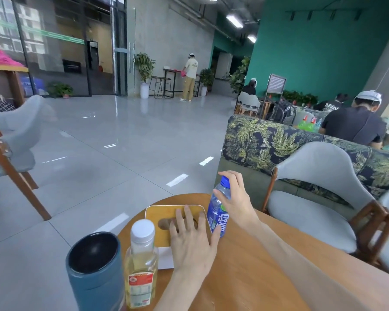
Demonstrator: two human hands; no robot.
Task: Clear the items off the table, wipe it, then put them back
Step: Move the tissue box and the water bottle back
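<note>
A round wooden table (245, 254) fills the lower part of the view. On its far edge lies a white tissue box with a wooden lid (160, 214). My left hand (191, 241) rests flat on that lid with fingers spread, holding nothing. My right hand (236, 198) grips the neck of a blue-labelled plastic bottle (217, 217) standing upright just right of the box. At the near left edge stand a yellow drink bottle with a white cap (140, 265) and a dark blue tumbler (94, 272) with an open top.
A grey chair with wooden legs (319, 198) stands to the right of the table, in front of a leaf-patterned sofa (267, 140). Another grey chair (11, 140) is at the left. Shiny tiled floor (121, 135) stretches ahead. Several people sit or stand in the background.
</note>
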